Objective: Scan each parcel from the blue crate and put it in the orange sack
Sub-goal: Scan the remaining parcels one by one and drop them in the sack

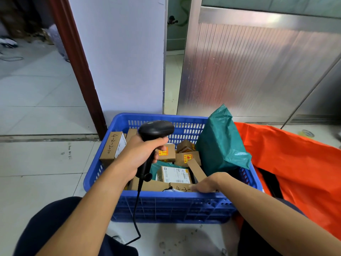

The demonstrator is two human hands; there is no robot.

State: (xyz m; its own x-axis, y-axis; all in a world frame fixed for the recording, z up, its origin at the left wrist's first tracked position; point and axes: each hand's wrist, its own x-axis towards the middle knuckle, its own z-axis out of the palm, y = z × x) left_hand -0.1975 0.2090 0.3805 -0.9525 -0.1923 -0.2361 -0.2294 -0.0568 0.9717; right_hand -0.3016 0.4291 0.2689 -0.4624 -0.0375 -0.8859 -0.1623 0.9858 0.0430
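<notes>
The blue crate (166,206) stands on the floor in front of me, holding several cardboard parcels. A tall green poly-bag parcel (221,143) leans at its right end. My left hand (140,154) is wrapped around a black corded barcode scanner (155,130), held over the crate's left half. My right hand (210,183) reaches down into the crate's near right corner and rests on a flat brown box marked "4-3" (180,187); whether the fingers grip it is hidden. The orange sack (295,167) lies open right of the crate.
A box marked "4-2-2010" (113,147) stands upright at the crate's left wall. A white pillar with a dark red door frame (81,71) rises behind the crate, with a metal panel (258,67) to its right. A tape roll (306,133) lies beyond the sack.
</notes>
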